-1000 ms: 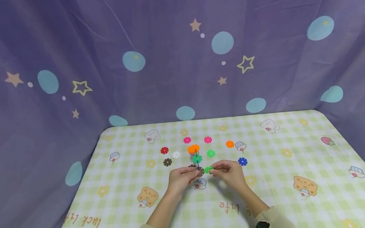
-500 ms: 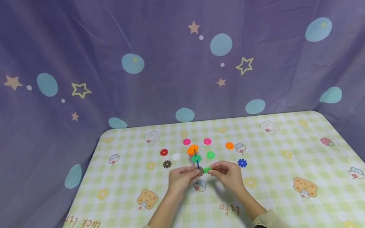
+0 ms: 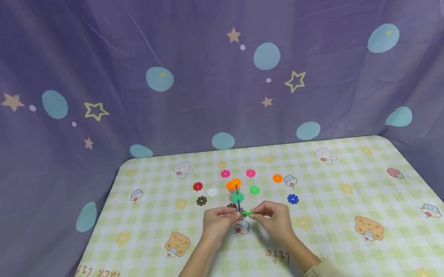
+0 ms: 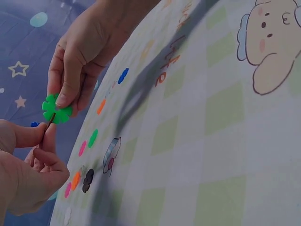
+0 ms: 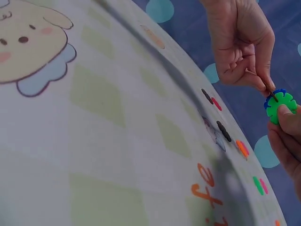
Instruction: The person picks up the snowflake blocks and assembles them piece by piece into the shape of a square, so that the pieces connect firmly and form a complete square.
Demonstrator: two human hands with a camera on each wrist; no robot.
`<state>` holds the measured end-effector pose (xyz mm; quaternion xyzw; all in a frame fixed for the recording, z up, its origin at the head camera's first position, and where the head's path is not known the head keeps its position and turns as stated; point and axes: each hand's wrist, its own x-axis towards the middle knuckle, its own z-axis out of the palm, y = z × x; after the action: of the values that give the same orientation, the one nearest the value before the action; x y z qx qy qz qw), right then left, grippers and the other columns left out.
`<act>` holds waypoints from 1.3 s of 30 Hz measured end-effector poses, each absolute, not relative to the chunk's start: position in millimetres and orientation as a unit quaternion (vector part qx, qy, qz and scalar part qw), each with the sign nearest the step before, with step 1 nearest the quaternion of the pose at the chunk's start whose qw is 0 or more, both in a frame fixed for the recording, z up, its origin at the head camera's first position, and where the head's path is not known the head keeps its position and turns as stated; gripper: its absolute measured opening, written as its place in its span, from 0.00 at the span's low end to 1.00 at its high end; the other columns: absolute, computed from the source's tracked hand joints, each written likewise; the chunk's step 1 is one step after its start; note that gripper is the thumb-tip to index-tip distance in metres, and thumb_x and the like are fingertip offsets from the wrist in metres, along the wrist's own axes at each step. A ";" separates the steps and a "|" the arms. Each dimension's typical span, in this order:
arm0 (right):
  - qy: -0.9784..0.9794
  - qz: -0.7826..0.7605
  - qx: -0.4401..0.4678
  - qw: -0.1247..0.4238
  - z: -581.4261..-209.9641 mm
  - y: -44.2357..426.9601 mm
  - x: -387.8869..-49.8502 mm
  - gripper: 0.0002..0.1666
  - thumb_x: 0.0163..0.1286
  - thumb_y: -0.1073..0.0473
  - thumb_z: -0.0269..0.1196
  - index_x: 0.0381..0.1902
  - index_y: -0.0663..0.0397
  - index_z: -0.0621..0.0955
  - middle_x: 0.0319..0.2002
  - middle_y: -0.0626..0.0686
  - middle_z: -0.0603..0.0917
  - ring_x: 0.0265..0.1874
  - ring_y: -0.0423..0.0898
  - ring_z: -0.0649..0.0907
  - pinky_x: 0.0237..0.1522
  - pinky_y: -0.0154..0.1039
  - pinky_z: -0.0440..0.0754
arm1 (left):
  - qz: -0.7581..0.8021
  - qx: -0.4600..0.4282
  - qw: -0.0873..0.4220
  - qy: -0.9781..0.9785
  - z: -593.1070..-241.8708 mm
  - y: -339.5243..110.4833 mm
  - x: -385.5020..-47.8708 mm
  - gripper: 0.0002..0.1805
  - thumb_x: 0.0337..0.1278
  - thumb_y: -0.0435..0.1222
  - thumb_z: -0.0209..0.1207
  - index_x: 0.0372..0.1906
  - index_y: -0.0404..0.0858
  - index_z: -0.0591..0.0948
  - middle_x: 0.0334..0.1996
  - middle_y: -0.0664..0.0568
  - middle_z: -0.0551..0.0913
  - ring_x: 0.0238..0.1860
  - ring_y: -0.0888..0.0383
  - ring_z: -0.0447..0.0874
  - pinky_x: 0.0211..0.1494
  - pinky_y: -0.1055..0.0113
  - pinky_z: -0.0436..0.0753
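In the head view my left hand point(image 3: 217, 223) pinches a brown notched snowflake disc point(image 3: 239, 215) between thumb and fingers. My right hand point(image 3: 275, 218) pinches a bright green snowflake disc point(image 3: 247, 213), turned nearly edge-on. In the left wrist view the brown disc point(image 4: 47, 128) stands edge-on against the face of the green disc point(image 4: 55, 111); how deep their notches meet I cannot tell. A blue disc point(image 5: 266, 102) shows behind the green one in the right wrist view. Just beyond my fingers appear a teal disc point(image 3: 237, 197) and orange discs point(image 3: 232, 184); whether these are joined is unclear.
Loose snowflake discs lie around on the checked tablecloth point(image 3: 325, 237): a red one point(image 3: 197, 186), a white one point(image 3: 212, 192), a dark brown one point(image 3: 201, 201), a green one point(image 3: 254, 190), an orange one point(image 3: 277, 178) and a blue one point(image 3: 293, 199). A purple curtain point(image 3: 189, 29) hangs behind.
The green disc in my right hand has turned from partly face-on to nearly edge-on and come closer to the brown disc. My left hand keeps its pinch. The head view has shifted slightly.
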<state>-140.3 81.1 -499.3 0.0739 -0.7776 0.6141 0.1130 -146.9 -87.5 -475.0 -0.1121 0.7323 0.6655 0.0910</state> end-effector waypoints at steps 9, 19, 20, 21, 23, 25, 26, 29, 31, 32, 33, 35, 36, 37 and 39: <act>-0.774 0.623 0.032 0.106 -497.4 76.6 -145.0 0.05 0.52 0.68 0.72 0.28 0.62 0.86 0.30 0.61 0.88 0.30 0.50 0.88 0.36 0.29 0.86 | 0.704 -0.121 0.078 0.695 -471.1 -85.3 -146.7 0.15 0.52 0.28 0.65 0.45 0.23 0.81 0.36 0.39 0.89 0.30 0.63 0.87 0.47 0.62 0.87; -0.759 0.630 0.058 0.154 -515.2 76.7 -148.3 0.05 0.51 0.67 0.73 0.27 0.58 0.86 0.29 0.58 0.89 0.27 0.34 0.86 0.34 0.28 0.85 | 0.719 -0.132 0.085 0.677 -476.7 -85.1 -144.0 0.18 0.52 0.28 0.65 0.49 0.24 0.80 0.41 0.38 0.88 0.32 0.62 0.88 0.49 0.63 0.86; -0.761 0.628 0.057 0.154 -514.7 76.7 -148.3 0.05 0.51 0.67 0.73 0.27 0.57 0.86 0.29 0.57 0.89 0.27 0.33 0.86 0.33 0.28 0.85 | 0.722 -0.132 0.085 0.674 -477.2 -84.9 -144.2 0.18 0.52 0.28 0.66 0.49 0.24 0.80 0.40 0.38 0.88 0.32 0.62 0.88 0.49 0.63 0.86; -0.762 0.627 0.055 0.153 -514.3 76.6 -148.5 0.06 0.50 0.67 0.73 0.27 0.56 0.87 0.29 0.56 0.89 0.27 0.33 0.85 0.33 0.28 0.86 | 0.724 -0.134 0.085 0.672 -477.9 -84.7 -144.6 0.18 0.52 0.28 0.66 0.48 0.24 0.80 0.40 0.38 0.88 0.32 0.63 0.88 0.48 0.63 0.86; -0.763 0.626 0.050 0.151 -513.7 76.3 -149.0 0.06 0.50 0.68 0.73 0.27 0.55 0.87 0.29 0.56 0.89 0.26 0.33 0.85 0.33 0.28 0.85 | 0.728 -0.136 0.083 0.667 -479.6 -84.3 -145.4 0.17 0.51 0.28 0.66 0.47 0.24 0.81 0.39 0.39 0.88 0.31 0.63 0.88 0.48 0.64 0.87; -0.761 0.630 0.044 0.150 -513.7 75.7 -149.5 0.06 0.50 0.68 0.73 0.27 0.56 0.87 0.29 0.56 0.89 0.27 0.34 0.86 0.34 0.28 0.86 | 0.735 -0.136 0.085 0.658 -480.6 -84.2 -145.9 0.17 0.50 0.27 0.66 0.47 0.24 0.81 0.37 0.40 0.89 0.31 0.63 0.88 0.47 0.65 0.87; -0.761 0.629 0.042 0.150 -513.5 75.2 -149.7 0.06 0.50 0.69 0.73 0.27 0.56 0.87 0.29 0.57 0.89 0.27 0.35 0.86 0.34 0.28 0.85 | 0.739 -0.136 0.085 0.655 -481.2 -84.1 -146.1 0.17 0.50 0.27 0.66 0.46 0.24 0.81 0.37 0.40 0.89 0.31 0.63 0.88 0.46 0.66 0.87; -0.760 0.631 0.035 0.153 -512.5 73.0 -150.0 0.06 0.50 0.69 0.73 0.27 0.58 0.87 0.29 0.58 0.89 0.27 0.40 0.87 0.34 0.27 0.85 | 0.744 -0.133 0.087 0.649 -481.5 -84.2 -146.7 0.17 0.51 0.28 0.66 0.46 0.23 0.81 0.37 0.40 0.89 0.31 0.63 0.88 0.45 0.67 0.87; -0.763 0.627 0.033 0.153 -511.3 71.5 -149.7 0.06 0.50 0.70 0.72 0.27 0.60 0.86 0.29 0.59 0.89 0.28 0.45 0.88 0.34 0.28 0.86 | 0.744 -0.135 0.089 0.648 -480.9 -84.5 -146.6 0.18 0.51 0.28 0.66 0.47 0.22 0.80 0.38 0.39 0.88 0.31 0.63 0.89 0.45 0.68 0.87; -0.766 0.624 0.034 0.150 -510.6 70.9 -149.6 0.05 0.50 0.70 0.72 0.28 0.61 0.86 0.30 0.60 0.89 0.29 0.48 0.88 0.34 0.29 0.86 | 0.745 -0.137 0.087 0.647 -480.8 -84.5 -146.6 0.18 0.51 0.28 0.66 0.47 0.22 0.80 0.38 0.38 0.88 0.31 0.63 0.89 0.45 0.67 0.87; -0.768 0.622 0.038 0.146 -510.6 71.0 -149.5 0.05 0.51 0.71 0.71 0.28 0.63 0.86 0.30 0.61 0.89 0.30 0.52 0.88 0.35 0.31 0.86 | 0.745 -0.140 0.087 0.646 -480.8 -84.9 -146.4 0.18 0.52 0.27 0.66 0.48 0.22 0.80 0.39 0.37 0.88 0.31 0.63 0.88 0.45 0.67 0.87; -0.770 0.622 0.045 0.135 -510.5 72.2 -149.1 0.06 0.52 0.72 0.70 0.31 0.64 0.86 0.32 0.62 0.89 0.32 0.55 0.88 0.38 0.33 0.87 | 0.748 -0.146 0.084 0.642 -481.4 -85.8 -146.1 0.19 0.52 0.26 0.65 0.49 0.21 0.79 0.39 0.37 0.88 0.30 0.63 0.88 0.46 0.67 0.87; -0.769 0.623 0.049 0.130 -510.9 73.6 -149.2 0.07 0.53 0.72 0.70 0.32 0.65 0.86 0.33 0.62 0.89 0.33 0.56 0.88 0.39 0.33 0.87 | 0.750 -0.148 0.082 0.640 -482.0 -86.4 -145.9 0.19 0.52 0.26 0.65 0.50 0.20 0.79 0.39 0.37 0.88 0.30 0.63 0.88 0.45 0.67 0.87; -0.769 0.625 0.050 0.124 -511.3 75.7 -149.2 0.08 0.53 0.72 0.70 0.33 0.64 0.86 0.34 0.61 0.89 0.34 0.55 0.88 0.39 0.33 0.87 | 0.751 -0.150 0.080 0.638 -482.7 -87.1 -145.8 0.19 0.52 0.26 0.65 0.50 0.20 0.78 0.39 0.37 0.88 0.30 0.63 0.88 0.45 0.67 0.87; -0.767 0.629 0.049 0.116 -513.0 81.5 -149.5 0.09 0.54 0.70 0.70 0.35 0.61 0.86 0.36 0.60 0.89 0.35 0.50 0.89 0.40 0.30 0.86 | 0.752 -0.153 0.077 0.637 -484.2 -88.5 -145.6 0.19 0.52 0.25 0.65 0.50 0.20 0.78 0.39 0.37 0.88 0.30 0.63 0.88 0.45 0.67 0.87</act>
<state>-149.5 81.5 -513.0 0.0494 -0.7674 0.6287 0.1160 -145.6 -88.5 -484.2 -0.1533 0.6366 0.7519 0.0768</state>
